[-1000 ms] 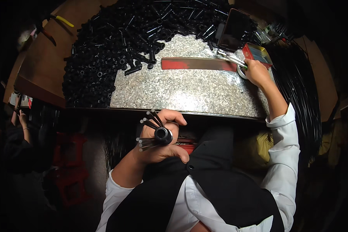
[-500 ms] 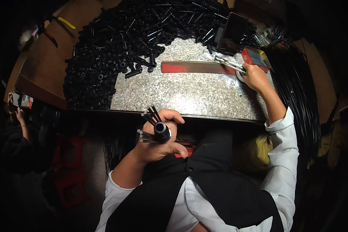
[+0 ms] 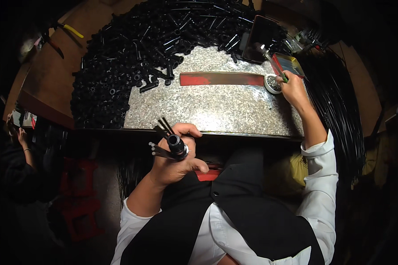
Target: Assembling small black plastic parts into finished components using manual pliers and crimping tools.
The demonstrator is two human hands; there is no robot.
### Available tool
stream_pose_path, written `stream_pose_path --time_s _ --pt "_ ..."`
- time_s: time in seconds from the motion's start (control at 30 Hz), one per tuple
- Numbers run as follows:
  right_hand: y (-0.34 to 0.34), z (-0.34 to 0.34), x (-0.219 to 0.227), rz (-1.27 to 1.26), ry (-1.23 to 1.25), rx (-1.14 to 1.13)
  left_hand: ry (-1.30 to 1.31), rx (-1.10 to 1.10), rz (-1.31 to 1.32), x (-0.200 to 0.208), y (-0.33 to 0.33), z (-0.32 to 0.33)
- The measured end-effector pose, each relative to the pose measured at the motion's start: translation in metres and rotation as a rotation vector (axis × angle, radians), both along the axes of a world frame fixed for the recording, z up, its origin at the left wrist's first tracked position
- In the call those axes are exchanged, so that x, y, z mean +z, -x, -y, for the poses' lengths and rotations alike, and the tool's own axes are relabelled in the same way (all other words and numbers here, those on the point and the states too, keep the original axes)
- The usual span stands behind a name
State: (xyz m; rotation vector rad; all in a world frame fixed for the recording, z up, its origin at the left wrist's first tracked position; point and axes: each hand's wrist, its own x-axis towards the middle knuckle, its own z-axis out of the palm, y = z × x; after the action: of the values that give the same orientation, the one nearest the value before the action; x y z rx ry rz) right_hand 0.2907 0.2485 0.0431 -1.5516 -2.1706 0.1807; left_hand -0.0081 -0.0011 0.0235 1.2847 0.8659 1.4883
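My left hand (image 3: 174,161) is in front of the table edge, closed around a black tube (image 3: 176,146) whose round hollow mouth faces up. Several thin dark rods (image 3: 162,151) fan out to the tube's left, and their pale ends show. Its thumb and forefinger stick out to the right. At the right of the table my right hand (image 3: 292,90) is closed on a slim silver metal tool (image 3: 276,61) with a green part by the fingers; its exact kind is unclear. Beside those fingers stands a small white round tub (image 3: 273,84) of tiny metal pieces.
A large heap of black plastic tubes (image 3: 119,66) covers the table's left and back. A red-and-brown flat bar (image 3: 221,79) lies mid-table. A dark phone-like slab (image 3: 258,39), a red-and-yellow box (image 3: 287,64) and bundled black rods (image 3: 340,110) are at right. Another person's hand (image 3: 22,137) shows far left.
The silver tool has swung from pointing left to pointing up and away, and the white tub is now uncovered. My left hand still holds the tube and rods, slightly further left in view.
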Motion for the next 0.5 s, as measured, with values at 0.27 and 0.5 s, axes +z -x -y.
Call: stream_pose_path --time_s 0.27,0.5 --pt "0.059 0.090 0.020 -1.494 0.891 0.362 0.066 -0.091 -0.032 0.002 -0.012 -0.003" --pt "0.108 0.139 0.004 -1.635 1.028 0.424 -0.049 -0.081 -0.299 0.004 -0.026 -0.013"
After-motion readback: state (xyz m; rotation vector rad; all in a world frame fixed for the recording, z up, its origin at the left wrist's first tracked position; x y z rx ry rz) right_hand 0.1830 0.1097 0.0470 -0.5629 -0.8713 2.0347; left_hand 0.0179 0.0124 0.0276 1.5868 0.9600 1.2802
